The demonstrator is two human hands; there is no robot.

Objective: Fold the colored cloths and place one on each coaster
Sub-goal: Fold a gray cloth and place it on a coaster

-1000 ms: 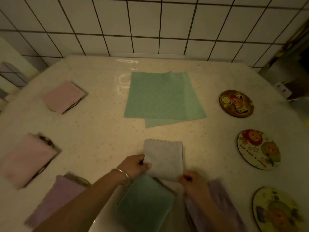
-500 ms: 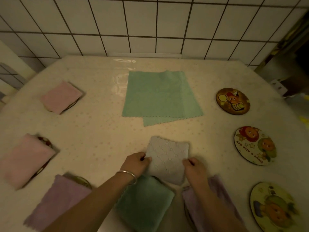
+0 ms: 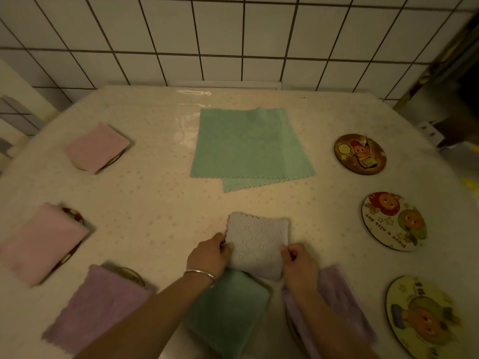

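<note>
Head view. My left hand (image 3: pixel 210 257) pinches the left edge of the folded grey cloth (image 3: pixel 258 244), thumb on top; a bangle (image 3: pixel 201 274) sits on that wrist. My right hand (image 3: pixel 299 263) pinches the same cloth at its right edge, fingers curled. The cloth lies flat on the table (image 3: pixel 155 216) between my two hands.

Beyond my hands, two unfolded green cloths (image 3: pixel 246 146) lie overlapped. Just under my left wrist rests a folded green cloth (image 3: pixel 228 312); under my right forearm, a folded purple cloth (image 3: pixel 342 301) on a coaster.

Left of my left hand: a folded purple cloth (image 3: pixel 101 307), and two folded pink cloths (image 3: pixel 39 242) (image 3: pixel 97 149), each covering most of a coaster.

Right of my right hand, well apart: three uncovered round coasters (image 3: pixel 360 154) (image 3: pixel 394 221) (image 3: pixel 425 320) with cartoon prints.
</note>
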